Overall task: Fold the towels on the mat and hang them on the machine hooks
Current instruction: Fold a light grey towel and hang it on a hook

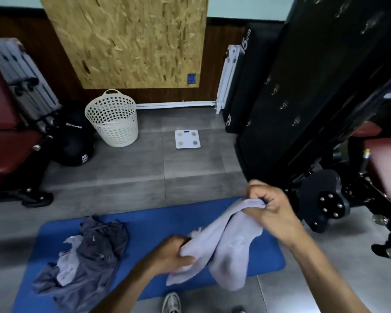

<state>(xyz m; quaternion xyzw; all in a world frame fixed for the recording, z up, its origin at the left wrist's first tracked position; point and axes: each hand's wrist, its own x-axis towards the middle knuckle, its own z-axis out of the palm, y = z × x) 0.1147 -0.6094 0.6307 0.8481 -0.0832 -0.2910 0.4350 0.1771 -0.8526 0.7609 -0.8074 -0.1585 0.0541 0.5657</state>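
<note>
A pale lilac towel (226, 249) hangs in a loose fold above the blue mat (158, 224). My right hand (273, 206) pinches its upper end, raised toward the machine. My left hand (172, 254) grips the lower end near the mat. A heap of dark grey and pale towels (88, 260) lies crumpled on the mat's left part. The black machine panel (303, 91) stands at the right, with several small metal hooks (283, 105) along it, all bare.
A cream perforated basket (113, 118) stands by the wall, a white scale (187, 138) on the grey floor tiles beside it. A dark red bench (7, 141) and black ball (75, 143) sit left. Machine parts (330, 199) crowd the right. My shoe (171, 302) is below the mat.
</note>
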